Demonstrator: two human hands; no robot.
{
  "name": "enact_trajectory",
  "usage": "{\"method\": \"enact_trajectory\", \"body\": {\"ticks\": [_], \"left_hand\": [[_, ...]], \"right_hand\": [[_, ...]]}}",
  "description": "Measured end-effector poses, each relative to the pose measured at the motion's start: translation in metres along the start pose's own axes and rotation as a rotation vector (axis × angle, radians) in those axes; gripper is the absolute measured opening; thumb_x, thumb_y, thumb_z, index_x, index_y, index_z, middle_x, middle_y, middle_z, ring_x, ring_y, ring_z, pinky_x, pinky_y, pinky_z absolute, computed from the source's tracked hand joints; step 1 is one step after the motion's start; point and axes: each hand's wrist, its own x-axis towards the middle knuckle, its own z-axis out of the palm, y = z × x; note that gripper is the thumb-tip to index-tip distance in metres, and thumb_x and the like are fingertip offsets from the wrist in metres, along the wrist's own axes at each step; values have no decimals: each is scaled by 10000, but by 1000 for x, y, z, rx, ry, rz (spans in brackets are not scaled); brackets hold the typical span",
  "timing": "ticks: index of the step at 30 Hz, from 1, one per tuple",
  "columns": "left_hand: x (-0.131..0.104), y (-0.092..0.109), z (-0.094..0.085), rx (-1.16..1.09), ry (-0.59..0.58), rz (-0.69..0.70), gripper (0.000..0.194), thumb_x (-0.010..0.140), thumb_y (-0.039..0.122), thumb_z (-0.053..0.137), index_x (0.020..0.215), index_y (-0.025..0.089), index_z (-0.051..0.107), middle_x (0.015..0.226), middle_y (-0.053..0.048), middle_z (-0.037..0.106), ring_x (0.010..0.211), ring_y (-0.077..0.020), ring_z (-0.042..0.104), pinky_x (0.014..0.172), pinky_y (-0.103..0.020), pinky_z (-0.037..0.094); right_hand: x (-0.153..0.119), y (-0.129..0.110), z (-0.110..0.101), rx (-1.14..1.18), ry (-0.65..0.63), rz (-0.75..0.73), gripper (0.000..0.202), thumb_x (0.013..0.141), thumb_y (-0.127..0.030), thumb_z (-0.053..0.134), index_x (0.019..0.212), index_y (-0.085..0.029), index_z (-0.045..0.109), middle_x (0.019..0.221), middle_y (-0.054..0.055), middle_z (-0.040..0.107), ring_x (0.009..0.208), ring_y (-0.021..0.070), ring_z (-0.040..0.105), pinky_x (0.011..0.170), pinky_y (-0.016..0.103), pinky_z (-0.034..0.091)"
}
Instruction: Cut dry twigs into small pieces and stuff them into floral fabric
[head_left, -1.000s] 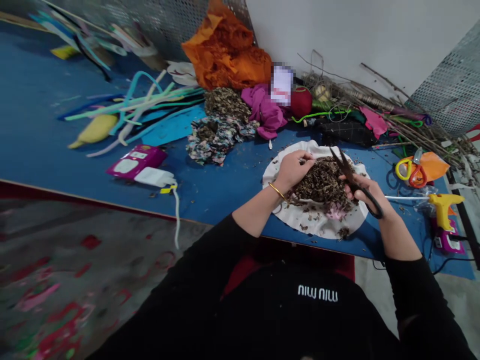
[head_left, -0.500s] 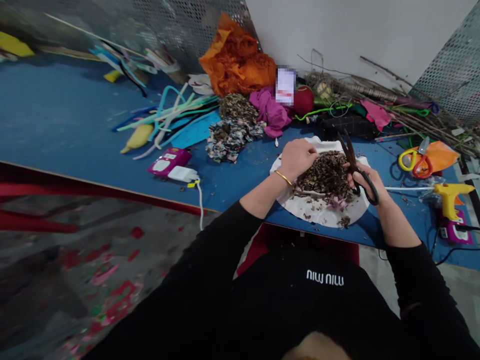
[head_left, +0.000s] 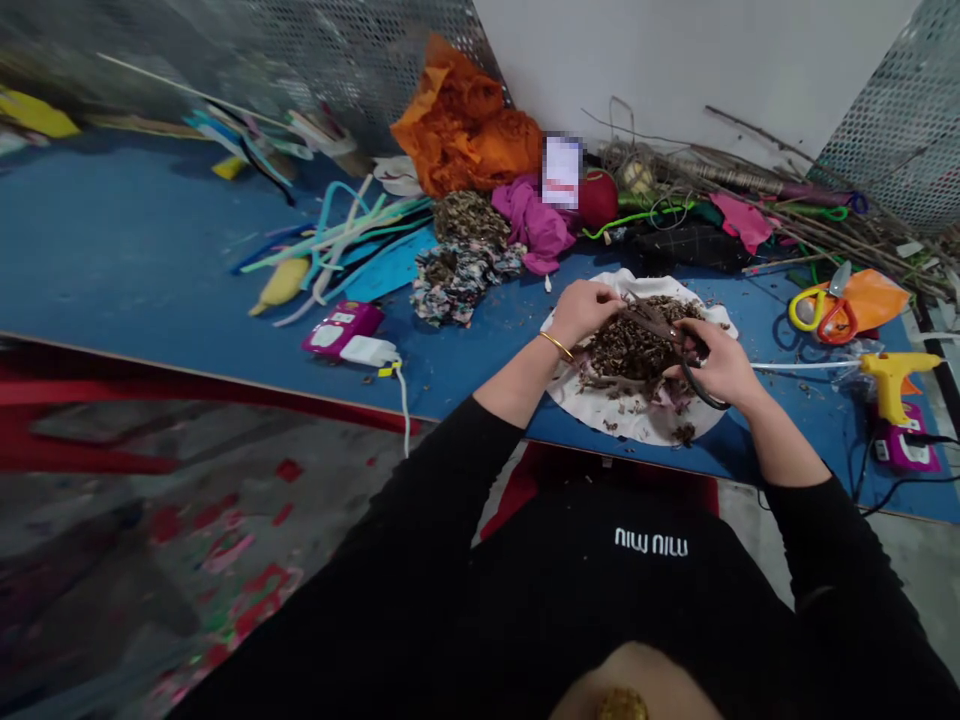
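Observation:
My right hand is wrapped round the handles of dark scissors, whose blades point left across a heap of brown, dried plant bits. The heap lies on a round white cloth near the table's front edge. At the heap's left side, my left hand is closed, thumb and fingertips pinched close to the scissor tips. What sits in that pinch is too small to make out. Loose crumbs are scattered over the cloth.
To the right lie red-and-yellow scissors and a yellow glue gun. Orange crumpled paper, purple cloth and a phone-like screen stand behind. A purple power box is on the left; twigs line the back right.
The scissors have swung from pointing up and away to pointing left over the heap, towards my left hand. My left hand stays pinched at the heap's left side.

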Motion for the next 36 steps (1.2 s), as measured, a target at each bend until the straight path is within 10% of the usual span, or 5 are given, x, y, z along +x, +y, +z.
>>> {"method": "enact_trajectory", "body": {"ticks": [11,17,29,36], "left_hand": [[3,-2,-5,-693,87,-180,111,684,228,830,678,135,769,691,-20,740,686,-130,622,784,-281,474],[-6,18,-15,-986,-101,-204,119,835,146,749,729,129,700,736,-46,753,730,-123,689,834,-284,528],[-13,33,-24,-886,-275,-135,177,920,63,620,766,127,678,559,37,545,433,-35,376,464,-209,233],[-17,35,-27,-907,-350,-172,143,860,210,729,739,141,698,606,16,543,443,-40,280,487,-253,149]], "right_hand": [[2,4,3,-446,-184,-174,634,806,-303,669,1423,-164,623,1129,143,655,1075,321,629,952,436,520],[2,4,5,-497,-245,-134,766,765,-268,673,1502,-123,521,1247,173,618,1175,340,580,1030,456,498],[4,-39,-20,-837,-415,14,549,925,-352,668,1455,-224,601,1209,124,745,1084,291,687,853,351,498],[4,-46,-15,-733,-139,26,316,943,-390,658,1205,-226,726,1095,128,757,940,285,706,727,351,499]]}}
